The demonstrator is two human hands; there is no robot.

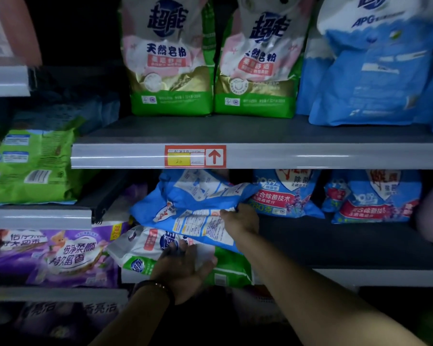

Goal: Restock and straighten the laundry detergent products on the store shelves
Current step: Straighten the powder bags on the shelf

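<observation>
- The blue detergent bag (193, 201) lies crumpled and tilted on the lower shelf (335, 243), directly below the red-arrow price label (195, 156). Its printed back panel is turned toward me.
- The right hand (241, 218) has this bag by its right edge, below and slightly right of the label. Its fingers curl over a fold of the plastic and pinch it.
- Lower still beneath the label, a white-and-green detergent bag (145, 245) lies flat under the blue one, with its near end reaching over the front of the shelf.
- The left hand (185, 265) rests palm down on that bag. The fingers are straight and spread and the thumb points out to the right, so I see it gripping nothing. The fingertips come up to the lower edge of the blue bag. A dark bracelet (155, 287) circles the wrist.
- Below and right of the label, the nearer antibacterial powder bag (288, 196) and the farther antibacterial powder bag (375, 198) stand upright with a gap between them. A corner of the blue detergent bag overlaps the nearer one in my view. I cannot tell whether they touch.
- The label itself sits on the grey shelf rail (310, 156).
- Above the label, the left soap powder bag (169, 58) and the right soap powder bag (256, 63), both pink and green, stand upright and side by side, touching.
- Above and far right of the label, a blue APG bag (375, 63) leans on the same shelf.
- Left of the label, a green bag (33, 166) lies flat on a neighbouring shelf.
- Below and left of the label, a purple bag (60, 255) lies just beside the white-and-green one.
</observation>
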